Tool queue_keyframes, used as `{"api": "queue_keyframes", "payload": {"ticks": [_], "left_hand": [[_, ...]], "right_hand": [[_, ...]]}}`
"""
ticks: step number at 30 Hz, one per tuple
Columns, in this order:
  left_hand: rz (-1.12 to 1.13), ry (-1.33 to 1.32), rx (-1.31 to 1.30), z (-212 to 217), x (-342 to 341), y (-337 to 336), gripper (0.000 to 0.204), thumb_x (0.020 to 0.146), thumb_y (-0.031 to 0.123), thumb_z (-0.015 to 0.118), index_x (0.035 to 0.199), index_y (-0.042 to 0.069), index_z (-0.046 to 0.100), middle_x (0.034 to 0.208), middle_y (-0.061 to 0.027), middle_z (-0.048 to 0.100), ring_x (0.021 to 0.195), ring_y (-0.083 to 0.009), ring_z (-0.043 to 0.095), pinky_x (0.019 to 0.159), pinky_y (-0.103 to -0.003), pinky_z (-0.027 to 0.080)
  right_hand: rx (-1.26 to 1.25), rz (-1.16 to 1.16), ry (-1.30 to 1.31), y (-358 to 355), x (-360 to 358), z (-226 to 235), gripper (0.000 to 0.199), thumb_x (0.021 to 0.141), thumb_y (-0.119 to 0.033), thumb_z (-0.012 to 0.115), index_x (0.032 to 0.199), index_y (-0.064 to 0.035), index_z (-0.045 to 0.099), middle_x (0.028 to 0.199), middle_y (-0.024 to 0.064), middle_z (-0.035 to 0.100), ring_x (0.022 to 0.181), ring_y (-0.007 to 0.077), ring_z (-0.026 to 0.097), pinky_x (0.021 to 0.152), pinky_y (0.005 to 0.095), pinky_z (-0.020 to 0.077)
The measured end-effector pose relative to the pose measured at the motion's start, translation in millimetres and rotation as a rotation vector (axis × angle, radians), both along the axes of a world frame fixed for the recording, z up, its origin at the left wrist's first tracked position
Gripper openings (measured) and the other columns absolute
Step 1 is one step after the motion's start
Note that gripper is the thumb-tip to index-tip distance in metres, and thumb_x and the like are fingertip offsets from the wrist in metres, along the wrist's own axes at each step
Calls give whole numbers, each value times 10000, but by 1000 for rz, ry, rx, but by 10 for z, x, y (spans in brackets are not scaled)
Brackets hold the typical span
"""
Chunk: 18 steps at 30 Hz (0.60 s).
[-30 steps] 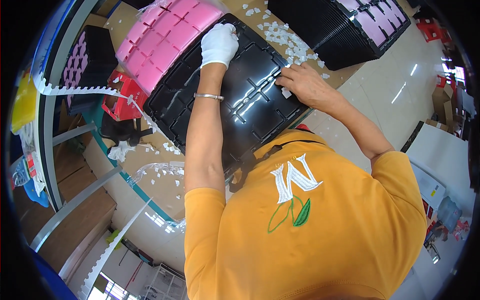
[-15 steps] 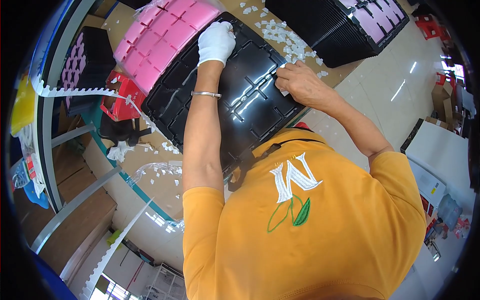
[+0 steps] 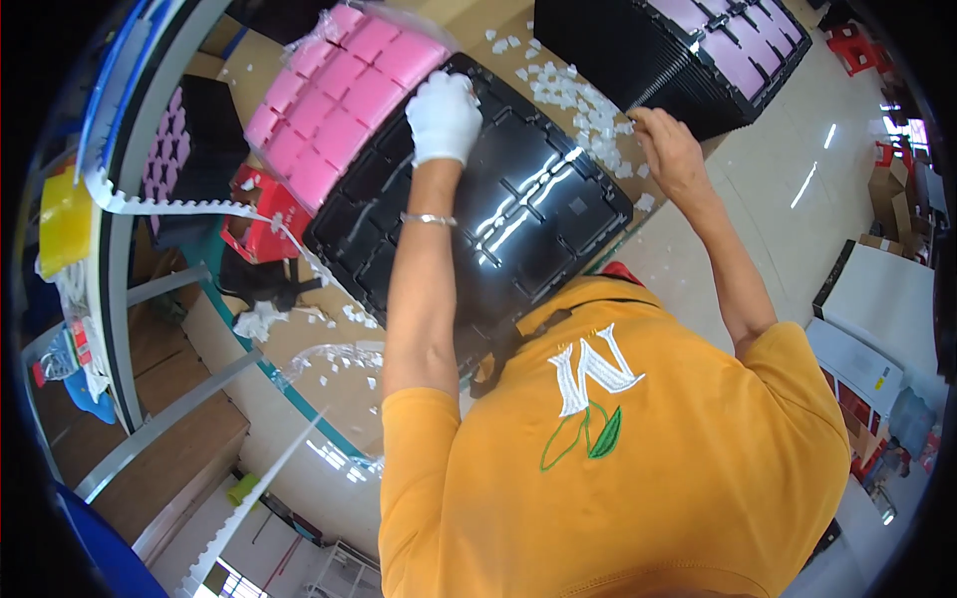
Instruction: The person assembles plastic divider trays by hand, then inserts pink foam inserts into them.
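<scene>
A glossy black plastic tray (image 3: 538, 214) with moulded ridges lies tilted in front of me. On its upper left part rests my left hand (image 3: 444, 118), in a white glove, its fingers curled closed; what they hold, if anything, is hidden. A small faint square (image 3: 577, 205) shows on the tray's right part. My bare right hand (image 3: 675, 154) is off the tray, beside scattered white scraps (image 3: 583, 105) and close to a tall black tray stack (image 3: 638, 50). Its fingers are bent together at the tips, and anything between them is too small to make out.
Pink trays (image 3: 349, 90) under clear film stand at the black tray's far left. A red box (image 3: 264, 224) and a toothed white strip (image 3: 184, 207) are further left, near a metal frame (image 3: 115, 289). Brown board (image 3: 319, 349) covers the bench, and pale floor tiles (image 3: 788, 179) lie right.
My right hand has left the tray's right edge and moved up and right, toward the scraps and the black stack. The faint square is now uncovered. My left hand stays on the tray.
</scene>
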<state>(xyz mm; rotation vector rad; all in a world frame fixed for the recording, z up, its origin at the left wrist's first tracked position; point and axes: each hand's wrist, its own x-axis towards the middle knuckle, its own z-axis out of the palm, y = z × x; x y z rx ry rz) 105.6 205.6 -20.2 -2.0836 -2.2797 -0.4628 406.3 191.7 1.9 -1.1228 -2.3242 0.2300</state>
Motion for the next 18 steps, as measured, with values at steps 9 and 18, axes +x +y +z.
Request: {"api": "queue_keyframes", "payload": {"ticks": [9,18], "left_hand": [[84,-35,-33,74,15,-9,130,793,172,622,873,88,679,902,-128,636,881,-310,617,779,-415,482],[6,-109,-143,119,-110,42,141,800,148,606,903,101,689,913,-137,635,889,-308,623,792,-406,494]], "right_hand": [[-7,44,82,-218,-121,-25,184,838,-44,605,1019,-58,570,847,109,566,804,256,573,702,338,419],[-26,-5,66,-246,-15,-27,124,850,-39,599,972,-44,584,835,106,579,789,238,583,715,329,432]]}}
